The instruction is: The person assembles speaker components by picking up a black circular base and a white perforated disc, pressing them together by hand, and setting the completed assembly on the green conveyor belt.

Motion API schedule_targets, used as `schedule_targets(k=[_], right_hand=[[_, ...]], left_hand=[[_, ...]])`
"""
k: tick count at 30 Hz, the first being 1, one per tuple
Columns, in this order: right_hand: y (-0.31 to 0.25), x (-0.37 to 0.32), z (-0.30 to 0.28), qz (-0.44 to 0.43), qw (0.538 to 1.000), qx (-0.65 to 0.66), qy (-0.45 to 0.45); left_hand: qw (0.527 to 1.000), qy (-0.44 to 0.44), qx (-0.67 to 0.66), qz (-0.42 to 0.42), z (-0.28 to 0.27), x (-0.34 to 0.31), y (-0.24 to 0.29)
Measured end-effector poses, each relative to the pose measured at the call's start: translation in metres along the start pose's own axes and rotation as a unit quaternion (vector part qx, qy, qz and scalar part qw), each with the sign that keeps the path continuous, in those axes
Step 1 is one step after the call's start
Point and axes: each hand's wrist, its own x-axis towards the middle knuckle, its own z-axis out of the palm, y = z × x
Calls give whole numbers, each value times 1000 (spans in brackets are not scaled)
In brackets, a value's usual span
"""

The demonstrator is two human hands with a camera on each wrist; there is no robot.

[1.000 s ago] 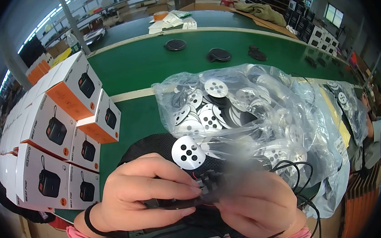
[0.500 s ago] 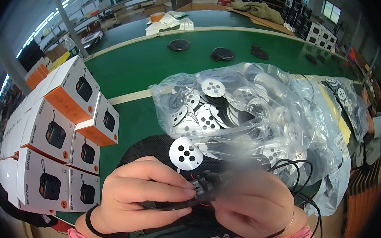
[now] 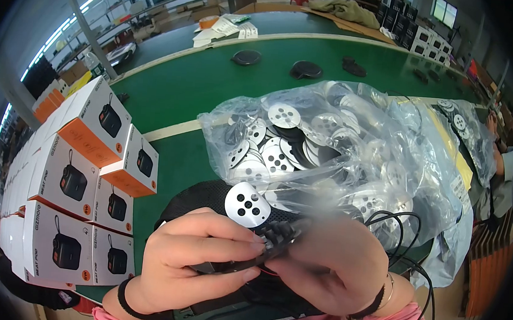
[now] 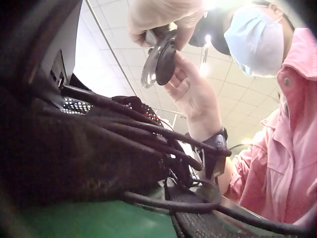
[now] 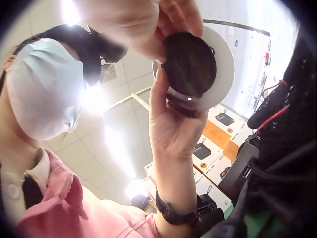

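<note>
In the head view a dark round part (image 3: 271, 244) is pinched between the fingers and thumb of my left hand (image 3: 201, 263). Curled fingers of my right hand (image 3: 335, 269) grip its right side, partly blurred. A white disc with black dots (image 3: 247, 205) stands just above the left fingers. From the right wrist, a flat black disc (image 5: 190, 67) lies against a larger pale disc (image 5: 225, 67), both held between my left hand (image 5: 176, 126) and right hand (image 5: 129, 22). The left wrist view shows the part (image 4: 166, 65) edge-on. What the right fingertips touch is hidden.
A clear plastic bag (image 3: 323, 147) of dotted white discs covers the middle of the green table (image 3: 172, 94). Stacked product boxes (image 3: 68, 176) stand left; black cables (image 3: 418, 266) hang right. Several dark round items (image 3: 306, 69) lie at the back.
My right hand has shifted slightly left, and the dark part between the hands is tilted more, its right end higher. My left hand keeps its grip. The head view has shifted a little.
</note>
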Motion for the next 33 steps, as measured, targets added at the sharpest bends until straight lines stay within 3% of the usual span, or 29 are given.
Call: schedule_targets(k=[12,18,20,24,33], right_hand=[[0,-1,5,14,998,-45,37],[5,2,7,17,993,-94,63],[8,2,9,26,993,-98,62],[11,1,13,-5,992,-105,76],[15,0,15,-8,992,-105,65]], left_hand=[[1000,-10,-22,-11,2,-1,-2],[980,36,-135,-144,8,-5,-3],[899,81,-326,-281,12,-2,-2],[840,62,-431,-324,6,-1,-7],[811,77,-471,-339,4,-1,-9]])
